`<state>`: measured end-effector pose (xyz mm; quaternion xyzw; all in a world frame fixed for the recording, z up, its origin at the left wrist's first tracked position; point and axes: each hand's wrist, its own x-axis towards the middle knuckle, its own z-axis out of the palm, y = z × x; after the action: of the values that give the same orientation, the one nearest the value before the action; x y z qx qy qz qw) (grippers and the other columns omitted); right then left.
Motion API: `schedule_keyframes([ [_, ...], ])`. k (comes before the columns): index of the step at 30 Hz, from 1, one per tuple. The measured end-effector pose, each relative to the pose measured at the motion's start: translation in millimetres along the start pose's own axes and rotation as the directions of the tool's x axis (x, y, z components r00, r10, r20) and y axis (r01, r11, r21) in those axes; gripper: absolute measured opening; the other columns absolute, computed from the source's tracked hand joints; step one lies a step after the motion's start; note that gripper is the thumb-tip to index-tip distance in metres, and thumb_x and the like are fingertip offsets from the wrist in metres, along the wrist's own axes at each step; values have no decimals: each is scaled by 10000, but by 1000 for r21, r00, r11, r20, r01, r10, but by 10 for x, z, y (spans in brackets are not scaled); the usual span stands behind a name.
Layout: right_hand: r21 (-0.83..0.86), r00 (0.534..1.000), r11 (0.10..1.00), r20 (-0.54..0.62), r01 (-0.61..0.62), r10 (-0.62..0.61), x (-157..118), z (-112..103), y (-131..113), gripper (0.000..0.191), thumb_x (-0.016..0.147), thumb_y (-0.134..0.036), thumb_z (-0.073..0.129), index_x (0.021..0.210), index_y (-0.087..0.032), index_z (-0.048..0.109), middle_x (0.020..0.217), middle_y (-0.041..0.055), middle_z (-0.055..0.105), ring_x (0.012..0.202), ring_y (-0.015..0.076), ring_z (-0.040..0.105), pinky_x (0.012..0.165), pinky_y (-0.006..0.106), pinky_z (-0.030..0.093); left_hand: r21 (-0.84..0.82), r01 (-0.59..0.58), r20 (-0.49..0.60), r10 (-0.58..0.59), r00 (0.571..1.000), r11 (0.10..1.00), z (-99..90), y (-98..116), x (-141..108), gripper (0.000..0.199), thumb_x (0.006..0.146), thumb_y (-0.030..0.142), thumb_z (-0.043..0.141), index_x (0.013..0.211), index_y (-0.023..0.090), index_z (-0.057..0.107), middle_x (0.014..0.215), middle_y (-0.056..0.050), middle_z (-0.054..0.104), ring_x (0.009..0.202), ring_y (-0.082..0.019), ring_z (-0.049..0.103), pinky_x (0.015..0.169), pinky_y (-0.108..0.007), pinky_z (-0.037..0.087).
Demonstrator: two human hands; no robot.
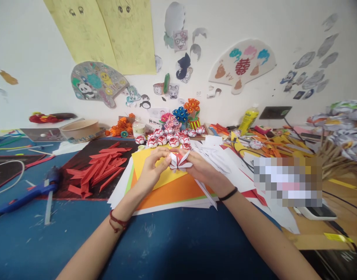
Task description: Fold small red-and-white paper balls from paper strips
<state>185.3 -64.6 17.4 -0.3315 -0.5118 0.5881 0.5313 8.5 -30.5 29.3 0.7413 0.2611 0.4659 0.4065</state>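
Between both hands, over the stacked paper, I hold a red and white folded paper flower (180,161) with pointed petals. My left hand (157,162) grips its left side, thumb pressed on the edge. My right hand (199,165) closes round its right side, with the fingers partly hidden behind it. Just beyond the hands stand several finished-looking red and white paper flowers (162,139) in rows. Beneath lie orange sheets (166,192) and a yellow sheet (141,165), with white sheets under them.
Red folded strips (98,167) are heaped on a dark mat at left, with a blue glue gun (35,192) beside it. A beige bowl (80,130), a yellow bottle (248,119) and orange strips (271,146) stand or lie farther back. White paper pieces (217,157) spread to the right.
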Motion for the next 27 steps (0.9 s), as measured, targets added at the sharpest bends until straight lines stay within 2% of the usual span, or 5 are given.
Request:
schedule_keyframes([
  [3, 2, 1000, 1000, -14, -2, 2, 5, -26, -15, 360, 856, -490, 621, 1109, -239, 669, 975, 35, 689, 804, 154, 614, 708, 284, 477, 45, -11, 17, 10, 1000, 999, -40, 33, 13, 314, 856, 483, 604, 761, 190, 667, 1017, -71, 624, 1009, -233, 545, 908, -363, 413],
  [11, 17, 998, 1000, 55, -5, 4, -10, -38, -51, 425, 773, -362, 739, 1170, -227, 666, 1038, 38, 697, 882, 163, 633, 835, 309, 472, -93, 71, -19, -73, 997, 993, -32, 13, -11, 197, 802, 373, 694, 748, 188, 655, 1134, -58, 574, 1084, -231, 533, 802, -303, 433],
  [15, -7, 996, 999, 80, -38, 39, -38, -36, -56, 445, 792, -354, 732, 1211, -234, 642, 1090, 49, 694, 933, 171, 638, 823, 303, 472, -70, 59, -61, -64, 996, 996, -4, -16, -27, 166, 821, 343, 673, 766, 191, 636, 1149, -53, 569, 1087, -221, 535, 756, -282, 436],
  [19, -18, 993, 999, 112, -43, 44, -51, -33, -32, 439, 802, -366, 728, 1218, -257, 638, 1073, 42, 703, 906, 169, 645, 782, 298, 476, -113, 103, -60, -110, 992, 988, 23, -23, -23, 202, 821, 367, 666, 753, 184, 614, 1097, -55, 583, 996, -201, 558, 723, -271, 445],
  [27, -22, 993, 997, 88, -74, 76, -28, -74, 47, 496, 790, -393, 744, 1244, -231, 629, 988, 49, 711, 843, 167, 639, 723, 284, 472, -244, 227, -76, -252, 965, 943, 58, -31, -10, 197, 743, 300, 717, 650, 152, 627, 1014, -43, 586, 1014, -192, 535, 817, -266, 412],
])
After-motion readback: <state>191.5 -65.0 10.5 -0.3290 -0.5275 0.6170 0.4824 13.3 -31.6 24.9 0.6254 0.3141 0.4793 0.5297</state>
